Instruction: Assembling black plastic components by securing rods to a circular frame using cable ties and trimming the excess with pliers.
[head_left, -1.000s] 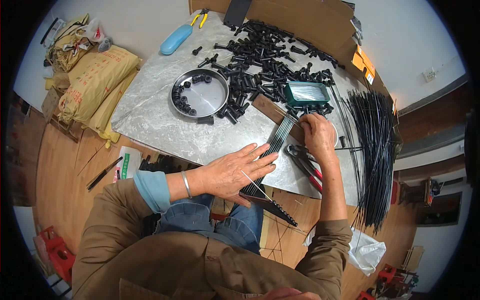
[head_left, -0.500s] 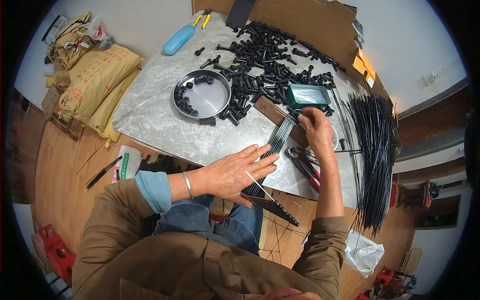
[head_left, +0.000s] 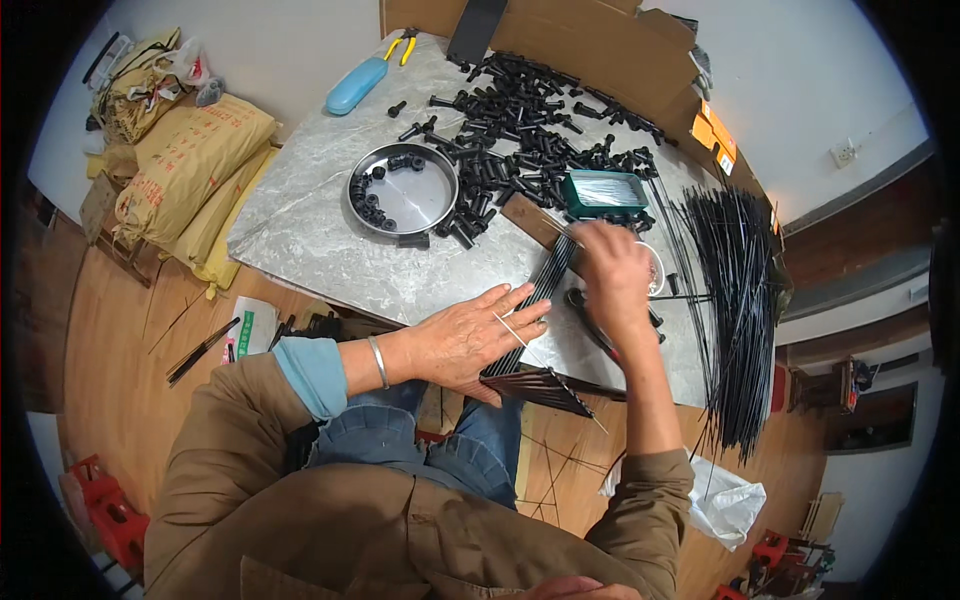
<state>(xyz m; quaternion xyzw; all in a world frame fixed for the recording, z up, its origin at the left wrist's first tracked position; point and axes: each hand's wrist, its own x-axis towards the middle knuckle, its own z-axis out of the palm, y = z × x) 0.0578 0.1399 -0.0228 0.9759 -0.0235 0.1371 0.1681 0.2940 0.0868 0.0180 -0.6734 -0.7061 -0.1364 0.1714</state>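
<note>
My left hand (head_left: 465,340) lies with outstretched fingers across a row of thin black rods (head_left: 549,277), pressing them near the table's front edge. A slender white stick (head_left: 520,338) passes at its fingers and slants down to the right. Past the edge, the rods' near ends fan out. My right hand (head_left: 615,275), smeared by motion, is at the rods' far ends beside a brown wooden strip (head_left: 527,219); what its fingers hold cannot be made out. Just beyond stands a green box (head_left: 605,211) of thin pale sticks. Pliers (head_left: 603,342) lie partly hidden below the right hand.
Black bolt-like parts (head_left: 510,140) are heaped at the back, before a cardboard sheet (head_left: 580,50). A round metal tray (head_left: 418,207) holds several small black pieces. Long black rods (head_left: 735,320) bunch at the right. A white bowl (head_left: 656,268) sits by my right wrist; a blue case (head_left: 356,87) lies far left.
My right hand has moved slightly left and nearer, now covering more of the pliers. The rods' near ends have spread into a wider fan. My left hand stays nearly in place.
</note>
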